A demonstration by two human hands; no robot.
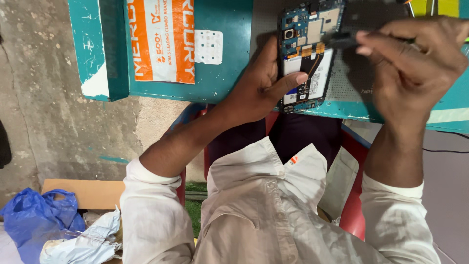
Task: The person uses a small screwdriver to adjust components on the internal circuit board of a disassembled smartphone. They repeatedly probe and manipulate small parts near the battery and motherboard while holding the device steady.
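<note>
An opened mobile phone (305, 54) with its back cover off lies on a grey mat (351, 78) at the edge of a teal table (220, 73). Its blue circuit board, camera and white battery show. My left hand (261, 88) grips the phone's left side, thumb across the battery. My right hand (415, 63) pinches a thin dark tool (342, 39), whose tip rests on the upper part of the board. Both arms wear white sleeves.
An orange and white packet (161, 39) and a small white keypad-like piece (208, 47) lie on the table to the left. A red chair (354, 215) is under me. On the concrete floor lie a blue plastic bag (36, 215) and cardboard (90, 193).
</note>
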